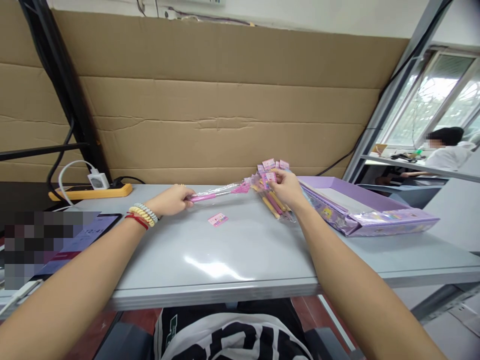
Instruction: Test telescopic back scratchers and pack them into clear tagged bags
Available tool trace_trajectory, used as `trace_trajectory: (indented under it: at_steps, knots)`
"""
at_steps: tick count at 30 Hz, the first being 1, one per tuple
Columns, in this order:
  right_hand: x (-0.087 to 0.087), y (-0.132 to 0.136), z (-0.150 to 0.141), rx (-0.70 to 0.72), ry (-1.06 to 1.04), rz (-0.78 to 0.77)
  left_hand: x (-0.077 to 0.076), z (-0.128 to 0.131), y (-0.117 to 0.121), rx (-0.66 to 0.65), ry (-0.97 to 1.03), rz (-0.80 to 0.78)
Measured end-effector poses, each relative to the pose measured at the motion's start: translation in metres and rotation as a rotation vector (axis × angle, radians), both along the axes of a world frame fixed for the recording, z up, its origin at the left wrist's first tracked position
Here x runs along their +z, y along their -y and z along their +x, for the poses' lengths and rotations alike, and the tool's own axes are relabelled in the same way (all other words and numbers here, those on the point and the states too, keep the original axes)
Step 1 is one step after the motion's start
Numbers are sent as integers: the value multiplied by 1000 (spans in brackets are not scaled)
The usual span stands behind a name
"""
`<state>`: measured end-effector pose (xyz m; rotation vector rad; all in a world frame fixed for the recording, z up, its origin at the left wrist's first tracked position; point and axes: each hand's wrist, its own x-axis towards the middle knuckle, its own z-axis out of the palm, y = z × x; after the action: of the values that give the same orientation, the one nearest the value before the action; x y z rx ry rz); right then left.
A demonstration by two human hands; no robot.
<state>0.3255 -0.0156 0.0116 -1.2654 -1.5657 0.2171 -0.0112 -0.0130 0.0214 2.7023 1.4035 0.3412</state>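
Observation:
My left hand [171,199] grips one end of a pink pen in a clear wrapper [217,192], held low over the grey table [240,250]. My right hand [288,189] holds a bundle of wrapped pens with pink tags [270,186] at the far middle of the table; the single pen's other end reaches that bundle. A small pink tag [218,219] lies loose on the table between my hands. Bead bracelets and a red cord sit on my left wrist.
A shallow purple box [360,210] lies at the right, its lid wrapped in plastic. A yellow power strip [90,192] with a white charger stands at the back left, a tablet [86,237] at the left edge. Cardboard lines the back. Another person sits far right.

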Motion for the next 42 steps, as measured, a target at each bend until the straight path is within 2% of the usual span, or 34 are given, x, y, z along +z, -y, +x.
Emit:
trace_trajectory:
  at_steps: [9, 16, 20, 30, 36, 42]
  knots:
    - [2, 0, -5, -201, 28, 55, -1, 0, 1, -38, 52, -19]
    - [3, 1, -4, -189, -12, 47, -1, 0, 1, -49, 50, -15]
    - [3, 3, -5, -170, -104, 46, -1, 1, 2, -57, 59, -20]
    - [14, 14, -12, -302, -243, -19, 2, 8, 11, -63, 35, -10]
    - [12, 13, -10, -226, -253, -13, 1, 7, 9, -61, 37, -23]
    - [5, 10, -9, 55, -221, -44, 0, 4, 8, -50, 60, -41]
